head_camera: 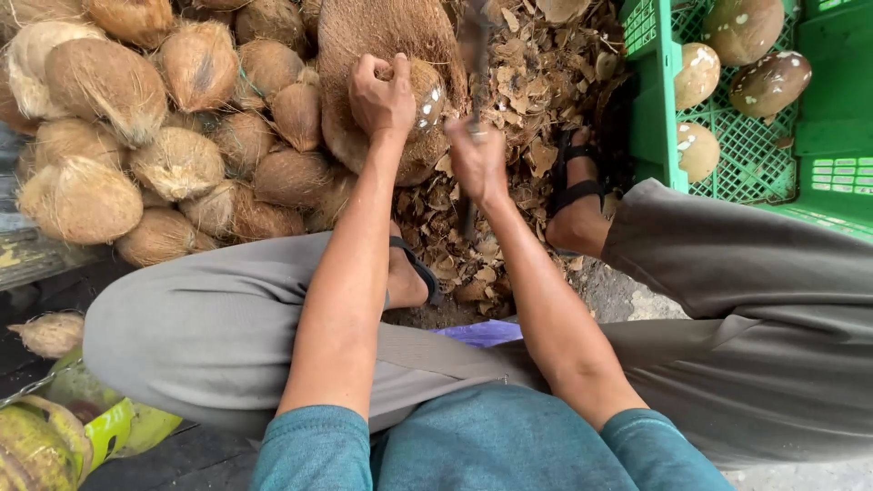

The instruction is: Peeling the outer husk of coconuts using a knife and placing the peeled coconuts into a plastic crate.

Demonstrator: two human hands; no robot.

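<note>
My left hand point(380, 95) grips a partly shelled brown coconut point(426, 91) with white chipped spots and presses it onto a big round husk-covered block point(382, 36). My right hand point(477, 159) is closed around the handle of a long dark blade point(475, 55), blurred, that stands just to the right of the coconut. Both forearms reach forward between my knees in grey trousers.
A heap of fibrous brown coconuts point(136, 118) fills the left. Shell chips point(536, 82) litter the ground ahead around my sandalled feet point(577, 182). A green plastic crate point(655, 109) at right holds several peeled coconuts point(768, 82). Green husked fruit point(36, 445) lies at bottom left.
</note>
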